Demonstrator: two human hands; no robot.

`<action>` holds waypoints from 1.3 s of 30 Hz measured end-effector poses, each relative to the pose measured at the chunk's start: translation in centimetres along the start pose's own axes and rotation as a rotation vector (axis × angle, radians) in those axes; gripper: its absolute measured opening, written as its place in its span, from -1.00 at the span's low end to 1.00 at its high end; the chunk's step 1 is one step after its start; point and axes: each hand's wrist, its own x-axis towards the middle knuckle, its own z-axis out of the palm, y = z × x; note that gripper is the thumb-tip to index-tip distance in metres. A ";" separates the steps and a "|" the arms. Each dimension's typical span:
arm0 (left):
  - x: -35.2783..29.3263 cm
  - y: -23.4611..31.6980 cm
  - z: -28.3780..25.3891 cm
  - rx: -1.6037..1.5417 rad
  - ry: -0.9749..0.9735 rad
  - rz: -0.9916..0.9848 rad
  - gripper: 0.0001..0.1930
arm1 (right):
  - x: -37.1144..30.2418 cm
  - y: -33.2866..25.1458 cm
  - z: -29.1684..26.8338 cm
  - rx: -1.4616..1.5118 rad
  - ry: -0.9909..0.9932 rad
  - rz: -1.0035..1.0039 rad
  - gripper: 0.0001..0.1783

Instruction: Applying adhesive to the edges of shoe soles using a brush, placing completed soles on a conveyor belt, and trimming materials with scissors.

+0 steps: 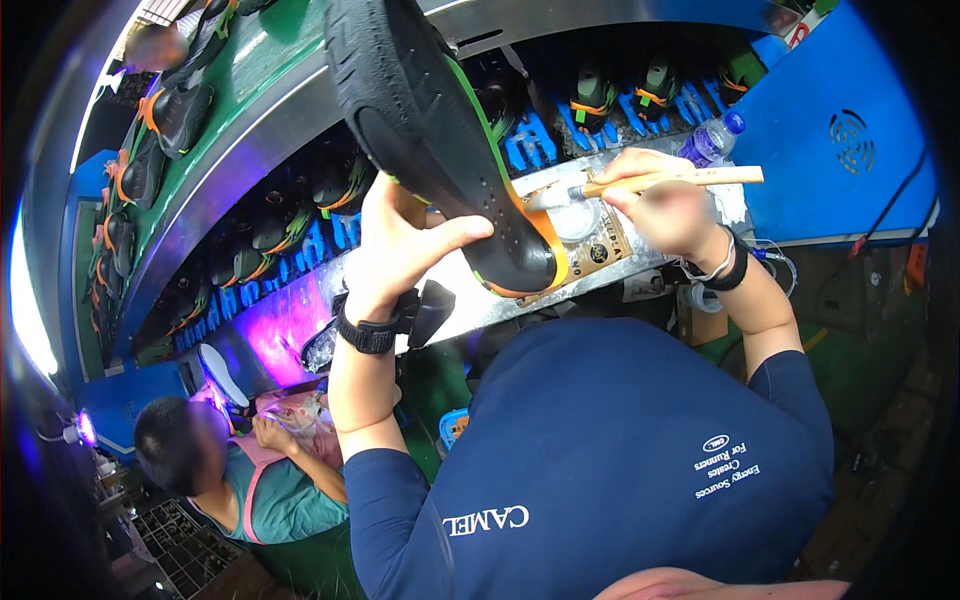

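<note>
A large black shoe (440, 130) with orange and green edging is held up, toe toward the top of the picture and heel low. My left hand (425, 235) grips it by the side, thumb lying across the black surface near the heel. My right hand (640, 180) is closed around a flat brush (730, 175) with a wooden handle. Its pale bristles are close to the orange heel edge; I cannot tell whether they touch. Below the brush, a round white dish (575, 222) sits on brown printed card (605, 250) on the bench.
A bottle with a purple cap (710, 140) lies on the bench beyond my right hand. Several shoes on blue holders (528, 140) line the machine behind. More shoes stand on the green belt (270, 50). At the left, a co-worker (265, 470) sits beside a white-soled shoe (222, 375).
</note>
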 end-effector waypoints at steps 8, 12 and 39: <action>0.4 -0.3 -0.9 0.042 0.010 -0.034 -0.35 | -0.5 -0.6 0.9 0.038 -0.200 0.073 -0.89; 0.1 -0.1 -0.8 0.000 0.000 -0.055 -0.34 | 0.2 -0.4 1.7 -0.008 -0.181 0.000 -0.88; -3.9 -0.5 -5.3 -0.110 -0.184 -0.218 -0.12 | 7.3 -3.7 6.8 -0.380 0.071 -0.213 -0.92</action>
